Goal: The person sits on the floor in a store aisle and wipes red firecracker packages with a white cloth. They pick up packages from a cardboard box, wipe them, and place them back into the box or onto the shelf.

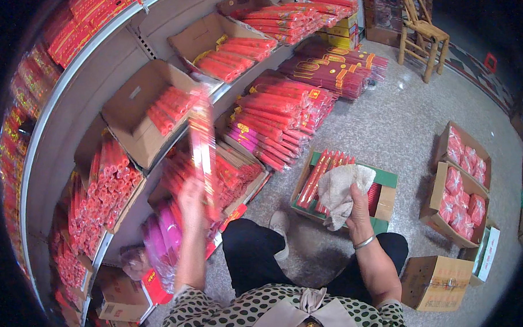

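My left hand (192,195), blurred, is raised at the shelf and grips a long red plastic-wrapped packet (202,148) with a shiny gold and pink surface. The packet stands near upright in front of an open carton (136,107) that has several wrapped red sticks (170,108) at one side. In my right hand (358,210) is a crumpled off-white cloth (342,192). The cloth hangs over an open box with green flaps (380,172) on the floor. Long red gold-marked sticks (315,182), likely candles, lie inside that box, partly hidden by the cloth.
Metal shelving (59,76) curves along the left, stocked with cartons of wrapped red sticks (109,180). Incense bundles (334,68) lie low at the back. On the right floor stand cartons of red packets (461,205) and a closed carton (436,282). A bamboo chair (426,33) is farther off.
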Available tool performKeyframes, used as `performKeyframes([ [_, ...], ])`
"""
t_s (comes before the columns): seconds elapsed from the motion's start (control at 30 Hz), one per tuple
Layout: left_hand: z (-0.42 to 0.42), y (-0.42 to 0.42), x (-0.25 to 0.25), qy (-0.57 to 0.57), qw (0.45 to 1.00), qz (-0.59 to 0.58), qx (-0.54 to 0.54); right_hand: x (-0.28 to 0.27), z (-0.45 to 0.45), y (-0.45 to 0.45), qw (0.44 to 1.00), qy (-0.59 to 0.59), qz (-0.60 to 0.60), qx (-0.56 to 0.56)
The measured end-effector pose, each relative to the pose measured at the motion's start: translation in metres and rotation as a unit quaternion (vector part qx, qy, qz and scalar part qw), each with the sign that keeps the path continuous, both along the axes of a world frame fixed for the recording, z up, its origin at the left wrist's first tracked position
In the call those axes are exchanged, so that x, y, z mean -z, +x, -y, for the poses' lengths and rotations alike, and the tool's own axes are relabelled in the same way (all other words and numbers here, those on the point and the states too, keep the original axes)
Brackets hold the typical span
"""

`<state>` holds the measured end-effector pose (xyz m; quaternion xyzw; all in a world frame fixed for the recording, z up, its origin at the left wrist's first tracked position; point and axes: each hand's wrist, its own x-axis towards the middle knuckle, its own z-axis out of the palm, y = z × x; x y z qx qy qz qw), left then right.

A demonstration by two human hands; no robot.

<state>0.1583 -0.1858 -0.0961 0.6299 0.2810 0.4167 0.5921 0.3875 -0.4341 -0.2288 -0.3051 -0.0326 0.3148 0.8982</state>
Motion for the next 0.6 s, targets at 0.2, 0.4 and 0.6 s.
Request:
performKeyframes([
  [0.2,-0.178,-0.007,-0.058,0.132,0.977,-0.037,-0.166,-0.009,-0.002,-0.005,0.999,-0.023,0.017,0.022],
  [0.4,-0.286,-0.007,-0.052,0.224,0.852,-0.278,-0.382,-0.004,-0.008,-0.006,0.999,-0.017,0.026,0.022],
  [0.6,-0.295,0.009,-0.036,0.347,0.737,-0.433,-0.386,-0.003,-0.003,0.002,0.999,-0.027,0.011,0.030],
])
